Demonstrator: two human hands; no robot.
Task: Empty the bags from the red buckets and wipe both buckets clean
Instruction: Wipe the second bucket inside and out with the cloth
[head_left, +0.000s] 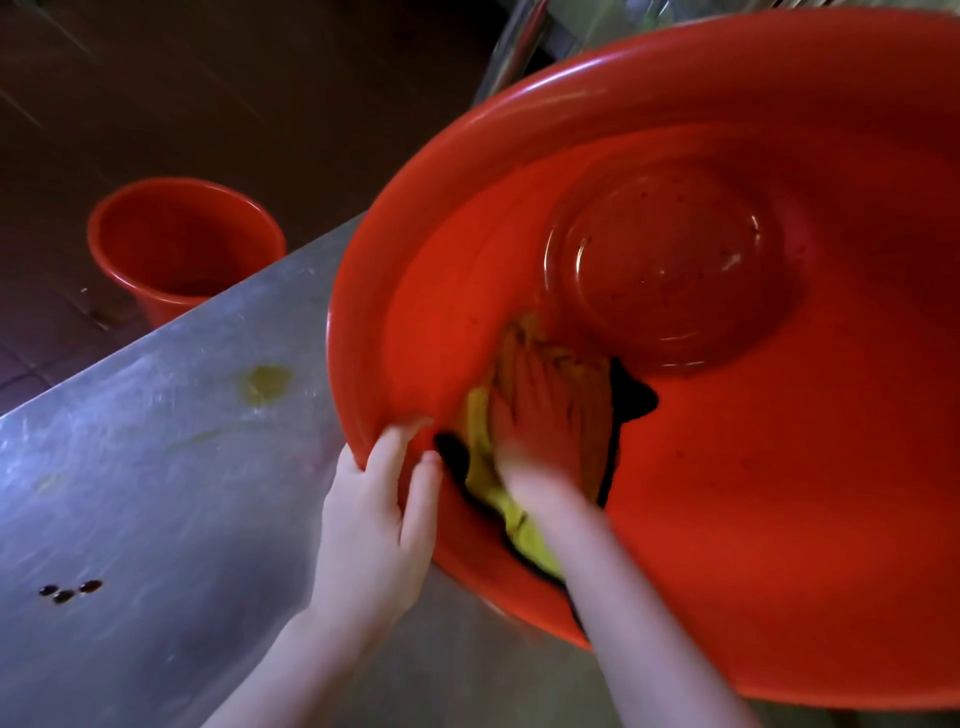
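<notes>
A large red bucket (753, 467) lies tilted toward me on the steel table, its mouth filling the right side of the view. My left hand (379, 514) grips its near rim, fingers curled over the edge. Inside, my right hand (540, 431), blurred by motion, presses a yellow cloth (488, 499) flat against the bucket's inner wall. The bucket's round bottom (670, 260) looks wet and speckled. A second, smaller-looking red bucket (182, 244) stands upright on the floor at the left; I see no bag in it.
The steel table (156, 467) runs diagonally under the bucket, with a yellowish stain (262, 382) and a few dark specks (70, 592) on it. Dark tiled floor (156, 78) lies beyond its edge. A metal frame (519, 41) stands behind the tilted bucket.
</notes>
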